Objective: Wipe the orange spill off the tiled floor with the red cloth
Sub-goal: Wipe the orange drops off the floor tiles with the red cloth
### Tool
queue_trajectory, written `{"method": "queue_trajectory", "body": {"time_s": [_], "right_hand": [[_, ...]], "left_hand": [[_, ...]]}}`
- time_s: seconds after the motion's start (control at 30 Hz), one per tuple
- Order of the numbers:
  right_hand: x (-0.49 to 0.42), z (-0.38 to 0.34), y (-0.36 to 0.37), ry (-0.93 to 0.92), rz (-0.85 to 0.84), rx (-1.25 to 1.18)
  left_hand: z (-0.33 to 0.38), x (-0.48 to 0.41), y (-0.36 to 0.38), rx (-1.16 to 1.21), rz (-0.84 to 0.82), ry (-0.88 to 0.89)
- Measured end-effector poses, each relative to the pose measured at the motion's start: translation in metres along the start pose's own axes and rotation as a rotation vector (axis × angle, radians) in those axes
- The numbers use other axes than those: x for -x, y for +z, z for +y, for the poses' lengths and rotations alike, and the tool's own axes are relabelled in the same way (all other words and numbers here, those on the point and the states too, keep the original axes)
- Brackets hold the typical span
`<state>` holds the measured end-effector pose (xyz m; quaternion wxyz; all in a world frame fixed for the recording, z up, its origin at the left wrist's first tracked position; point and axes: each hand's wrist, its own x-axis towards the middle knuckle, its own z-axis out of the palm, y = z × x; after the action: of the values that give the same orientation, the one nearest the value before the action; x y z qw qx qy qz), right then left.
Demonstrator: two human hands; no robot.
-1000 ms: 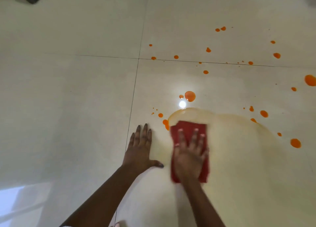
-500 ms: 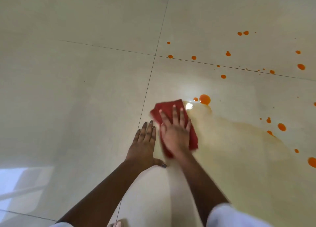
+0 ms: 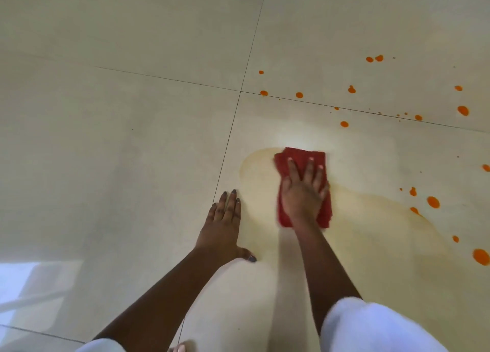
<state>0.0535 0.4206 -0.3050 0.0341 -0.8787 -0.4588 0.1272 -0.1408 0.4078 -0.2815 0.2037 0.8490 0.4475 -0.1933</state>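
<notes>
Right hand [image 3: 302, 192] is laid flat on the red cloth [image 3: 302, 163], fingers spread and extended, palm pressing down; the cloth is not pinched or clutched but pinned to the floor [image 3: 132, 153] under an open palm, likely so that pressure is spread across the whole folded pad. Left hand [image 3: 221, 229] is planted flat on bare tile, just left of the cloth, fingers together, thumb out; nothing is held, and it is judged to serve as a prop for body weight while leaning forward. The cloth is folded into a rough rectangle, soft and slightly rumpled at the far edge, its near edge showing below the wrist. It sits at the far left part of a pale yellowish smear [image 3: 371, 219], a thin wet film with a darker rim that sweeps off to the right. Beyond and to the right, round orange drops [image 3: 433, 202] are scattered, thick, opaque and still beaded, some lying near a grout line [image 3: 313, 103]. The tiles are large, cream, glossy, with a bright reflection just beyond the cloth. White sleeves [image 3: 371, 325] are seen at the bottom edge. The task is judged partly done: the film and the many drops are not yet lifted.
</notes>
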Motion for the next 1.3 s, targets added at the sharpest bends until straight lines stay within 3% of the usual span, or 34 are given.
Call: {"method": "queue_trajectory", "body": {"time_s": [0.13,0.23,0.47,0.8,1.1,1.3], "right_hand": [[0.062,0.017,0.008,0.077,0.109,-0.049],[0.072,0.020,0.002,0.050,-0.074,-0.014],[0.073,0.043,-0.027,-0.062,-0.290,0.043],[0.076,0.043,-0.022,-0.063,-0.208,0.050],[0.067,0.041,-0.037,-0.010,-0.397,0.047],[0.074,0.030,-0.023,0.076,-0.271,-0.058]], "left_hand": [[0.003,0.000,-0.007,-0.036,-0.042,-0.025],[0.014,0.000,-0.018,-0.092,-0.107,-0.055],[0.028,0.013,-0.031,-0.133,-0.131,-0.060],[0.027,-0.021,-0.041,-0.160,-0.089,0.065],[0.028,-0.045,-0.067,-0.170,-0.166,0.124],[0.019,-0.062,-0.059,-0.200,-0.038,0.151]]}}
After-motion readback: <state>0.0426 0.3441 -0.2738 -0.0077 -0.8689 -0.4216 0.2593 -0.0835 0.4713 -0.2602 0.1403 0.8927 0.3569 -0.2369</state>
